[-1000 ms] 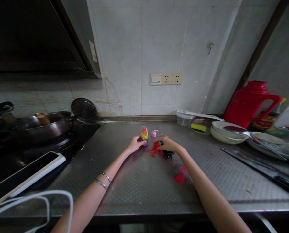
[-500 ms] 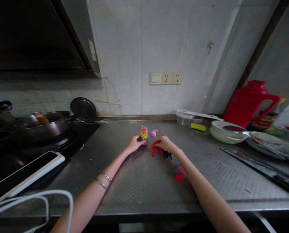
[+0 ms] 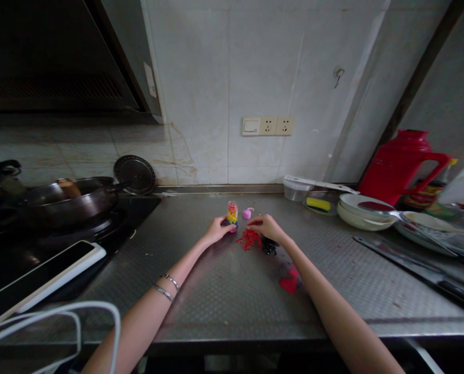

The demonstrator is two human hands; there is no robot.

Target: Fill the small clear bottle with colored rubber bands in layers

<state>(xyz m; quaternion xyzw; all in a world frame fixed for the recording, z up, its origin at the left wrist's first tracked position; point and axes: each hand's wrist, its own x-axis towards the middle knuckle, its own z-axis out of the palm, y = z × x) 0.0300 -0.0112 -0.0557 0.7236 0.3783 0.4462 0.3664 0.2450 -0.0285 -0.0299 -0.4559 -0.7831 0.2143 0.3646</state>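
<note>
On the steel counter (image 3: 224,291) my left hand (image 3: 218,229) is closed round the base of a small clear jar (image 3: 232,212) filled with coloured bits. My right hand (image 3: 266,227) is pinched just above a heap of thin red bands (image 3: 248,240), with a red strand between its fingertips. A dark clump (image 3: 269,246) lies under my right wrist. A small pink cap (image 3: 247,213) sits just behind the jar. A red heart-shaped piece (image 3: 289,283) lies beside my right forearm.
A wok (image 3: 64,200) stands on the stove at the left, with a white-edged tablet (image 3: 40,280) and white cables (image 3: 52,327) in front. At the right are stacked plates (image 3: 362,213), a red thermos jug (image 3: 401,163), a sponge (image 3: 318,203) and a long knife (image 3: 419,270).
My right hand has lifted slightly off the red heap and shifted a little toward the jar. My left hand stays on the jar.
</note>
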